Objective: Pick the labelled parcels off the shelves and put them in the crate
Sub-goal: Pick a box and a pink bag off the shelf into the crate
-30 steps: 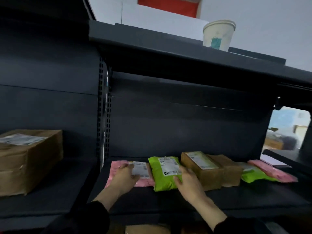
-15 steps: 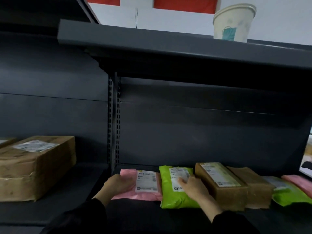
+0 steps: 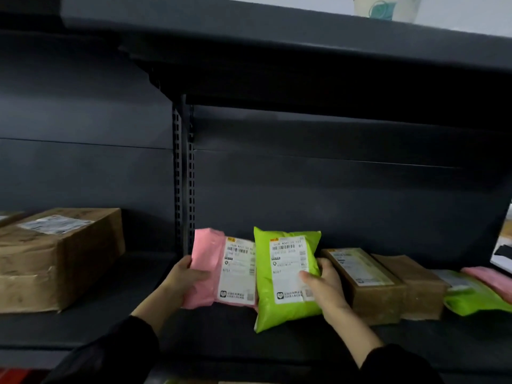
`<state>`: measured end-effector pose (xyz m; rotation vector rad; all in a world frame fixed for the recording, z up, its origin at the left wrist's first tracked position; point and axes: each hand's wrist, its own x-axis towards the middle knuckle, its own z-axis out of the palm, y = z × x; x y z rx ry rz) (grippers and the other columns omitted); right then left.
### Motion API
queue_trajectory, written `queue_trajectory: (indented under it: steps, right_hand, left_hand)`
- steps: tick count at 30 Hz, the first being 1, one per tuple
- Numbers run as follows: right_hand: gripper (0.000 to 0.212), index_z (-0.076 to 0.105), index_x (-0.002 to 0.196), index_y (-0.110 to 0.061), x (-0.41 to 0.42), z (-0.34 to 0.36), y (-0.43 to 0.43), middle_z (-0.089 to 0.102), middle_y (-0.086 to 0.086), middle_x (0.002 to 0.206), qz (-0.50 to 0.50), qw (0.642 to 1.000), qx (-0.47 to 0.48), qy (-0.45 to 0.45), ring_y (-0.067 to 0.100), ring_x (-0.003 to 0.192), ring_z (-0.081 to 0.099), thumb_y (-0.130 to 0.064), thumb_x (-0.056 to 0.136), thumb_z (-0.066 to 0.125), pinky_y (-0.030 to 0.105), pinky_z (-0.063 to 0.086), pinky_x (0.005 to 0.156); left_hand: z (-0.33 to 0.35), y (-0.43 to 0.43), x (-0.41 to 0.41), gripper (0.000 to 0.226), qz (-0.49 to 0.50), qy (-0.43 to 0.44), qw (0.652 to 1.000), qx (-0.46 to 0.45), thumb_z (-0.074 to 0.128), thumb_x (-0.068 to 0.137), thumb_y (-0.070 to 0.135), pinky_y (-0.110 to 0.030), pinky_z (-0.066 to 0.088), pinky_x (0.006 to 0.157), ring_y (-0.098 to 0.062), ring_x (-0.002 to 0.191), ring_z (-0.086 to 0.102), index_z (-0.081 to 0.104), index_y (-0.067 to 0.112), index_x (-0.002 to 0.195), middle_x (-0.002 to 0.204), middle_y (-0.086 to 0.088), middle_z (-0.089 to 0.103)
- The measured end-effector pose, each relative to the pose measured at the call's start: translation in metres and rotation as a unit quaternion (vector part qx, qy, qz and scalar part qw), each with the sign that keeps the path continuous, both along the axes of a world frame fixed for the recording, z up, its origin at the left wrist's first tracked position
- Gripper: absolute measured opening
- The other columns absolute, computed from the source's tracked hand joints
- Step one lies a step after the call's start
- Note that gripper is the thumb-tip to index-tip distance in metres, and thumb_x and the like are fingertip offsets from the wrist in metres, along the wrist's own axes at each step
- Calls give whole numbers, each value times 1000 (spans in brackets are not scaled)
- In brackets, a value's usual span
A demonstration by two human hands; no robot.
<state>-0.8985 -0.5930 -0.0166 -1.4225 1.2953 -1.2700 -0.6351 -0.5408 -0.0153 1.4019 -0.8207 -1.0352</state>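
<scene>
While both parcels are tilted up off the dark shelf (image 3: 83, 325), the pink parcel (image 3: 210, 267) is clamped at its 9 o'clock edge by the left hand (image 3: 184, 275), and the green parcel (image 3: 285, 278) is pinched at its 3 o'clock edge by the right hand (image 3: 324, 289), the parcels touching side by side.

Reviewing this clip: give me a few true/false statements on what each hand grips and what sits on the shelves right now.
1. The left hand grips the pink parcel. True.
2. The right hand grips a brown box. False: it grips the green parcel.
3. The green parcel carries a white label. True.
4. The large cardboard box lies right of the green parcel. False: it is far left, on the neighbouring shelf.
5. A paper cup stands on the top shelf. True.
</scene>
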Motion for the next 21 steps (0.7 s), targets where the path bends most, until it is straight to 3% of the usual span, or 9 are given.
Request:
queue_trajectory:
  steps: [3,9,12,17,21]
  right_hand:
    - [19,49,101,-14,1,-1,2,61,8,98,-14,999,-42,-11,18,81,59,-2,88,56,23,46,61]
    - [18,51,105,-10,-2,0,2,54,-3,85,-41,997,-54,24,6,70,51,0,90,50,15,40,51]
    - [24,51,115,-6,-1,-7,-3,56,6,98,-55,997,-24,48,12,75,52,-2,91,49,18,39,53]
    - [31,50,120,-4,4,-21,-6,59,13,113,-63,995,21,78,22,93,54,-4,90,52,30,45,80]
    - [32,51,121,-6,7,-22,-4,62,16,115,-63,991,27,111,28,103,59,-8,89,54,36,48,91]
  left_hand:
    - [6,9,2,24,3,19,999,-43,57,83,-11,-45,54,68,-35,84,63,53,10,94,98,-16,63]
    - [8,21,18,20,39,27,997,-56,51,87,-10,-47,52,77,-35,83,61,53,8,95,95,-18,62]
    - [5,22,27,19,49,21,998,-42,50,87,-10,-46,52,76,-35,80,61,53,8,91,92,-18,62]
    - [-7,18,38,18,42,20,999,-14,50,87,-10,-48,52,77,-37,81,61,52,6,94,93,-21,62]
    - [-15,9,41,17,45,-22,999,21,53,85,-10,-39,57,61,-37,79,63,51,3,96,91,-21,63]
